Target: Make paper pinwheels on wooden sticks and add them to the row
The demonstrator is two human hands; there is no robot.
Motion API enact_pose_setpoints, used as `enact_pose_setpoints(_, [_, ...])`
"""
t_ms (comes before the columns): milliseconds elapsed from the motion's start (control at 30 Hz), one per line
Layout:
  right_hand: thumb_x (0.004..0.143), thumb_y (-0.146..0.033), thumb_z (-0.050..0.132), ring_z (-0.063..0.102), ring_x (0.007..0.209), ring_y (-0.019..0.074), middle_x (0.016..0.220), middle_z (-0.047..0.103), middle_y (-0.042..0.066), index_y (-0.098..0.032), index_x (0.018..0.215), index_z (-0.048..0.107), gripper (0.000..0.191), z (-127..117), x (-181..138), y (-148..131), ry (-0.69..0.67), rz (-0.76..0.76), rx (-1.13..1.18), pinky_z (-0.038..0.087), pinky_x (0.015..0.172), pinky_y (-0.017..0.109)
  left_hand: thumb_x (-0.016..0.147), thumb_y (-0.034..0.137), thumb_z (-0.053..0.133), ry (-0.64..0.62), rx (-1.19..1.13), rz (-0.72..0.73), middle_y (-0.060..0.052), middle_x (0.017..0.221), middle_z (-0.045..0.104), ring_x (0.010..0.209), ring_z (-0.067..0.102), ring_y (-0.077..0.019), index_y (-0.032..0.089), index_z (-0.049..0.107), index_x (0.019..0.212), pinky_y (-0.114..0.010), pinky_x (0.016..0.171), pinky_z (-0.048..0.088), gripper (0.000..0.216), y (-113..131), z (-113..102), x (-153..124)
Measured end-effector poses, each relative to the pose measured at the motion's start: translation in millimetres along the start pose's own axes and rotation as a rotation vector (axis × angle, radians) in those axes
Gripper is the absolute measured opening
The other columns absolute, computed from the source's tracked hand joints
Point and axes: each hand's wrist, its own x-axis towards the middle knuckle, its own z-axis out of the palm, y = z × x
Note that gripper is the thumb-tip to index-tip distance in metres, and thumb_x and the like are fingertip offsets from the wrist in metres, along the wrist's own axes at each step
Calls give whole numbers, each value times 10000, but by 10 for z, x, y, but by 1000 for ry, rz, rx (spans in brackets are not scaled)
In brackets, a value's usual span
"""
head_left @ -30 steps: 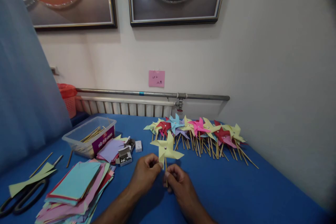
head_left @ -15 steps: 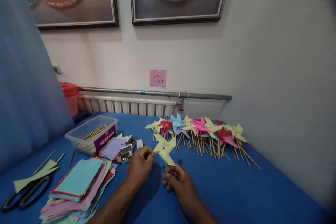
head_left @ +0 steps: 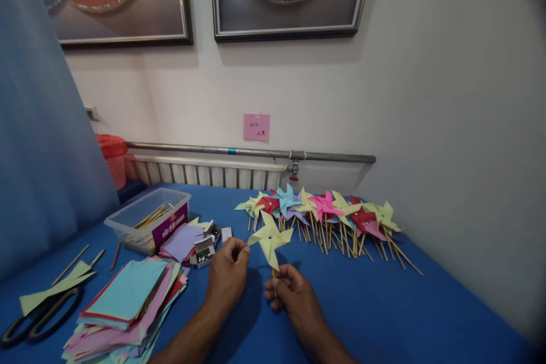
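A pale yellow paper pinwheel (head_left: 270, 238) on a thin wooden stick faces me, with a shiny pin at its centre. My right hand (head_left: 292, 296) is closed around the stick just below the blades. At the tip of the left blade is my left hand (head_left: 230, 270), its fingers curled and thumb against the index finger. I see nothing held in it, and whether it touches the blade I cannot tell. Left of that hand, a small open box of metal pins (head_left: 205, 255) stands beside some lilac paper (head_left: 182, 242).
Finished pinwheels (head_left: 324, 206) in several colours lie in a row at the back right. At left are a stack of coloured paper (head_left: 123, 293), black-handled scissors (head_left: 55, 310) under paper strips, and a clear plastic tub (head_left: 128, 233) of sticks. Behind the table runs a metal pipe (head_left: 260, 152).
The pinwheel's blades have turned a little, and it has moved slightly right and up. My left hand has shifted slightly left, away from the blade; my right hand keeps its hold on the stick.
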Motion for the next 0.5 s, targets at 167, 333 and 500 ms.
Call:
enact_pose_setpoints(167, [717,-505,734,633,588,161,706,689,15,-201,896,557,394,-1,-23,-12,-39,-13,-16,441,485,237,800,344,595,-185,-50,-23,36,582,524,573,481,-123,186,564,660,-234,562,337,213,51,142,-151])
enact_pose_setpoints(333, [781,-516,698,639,631,164,730,680,20,-192,919,584,370,14,-85,-44,-92,-52,-66,456,527,247,732,331,638,-220,-174,-77,43,530,484,528,441,-109,190,525,593,-225,522,311,228,48,199,-166])
enact_pose_setpoints(500, [778,-425,694,626,643,158,726,669,11,-194,895,583,282,27,-95,-47,-124,-64,-38,459,560,251,705,309,629,-229,-264,-121,49,500,477,490,427,-101,200,500,568,-219,504,305,217,21,209,-142])
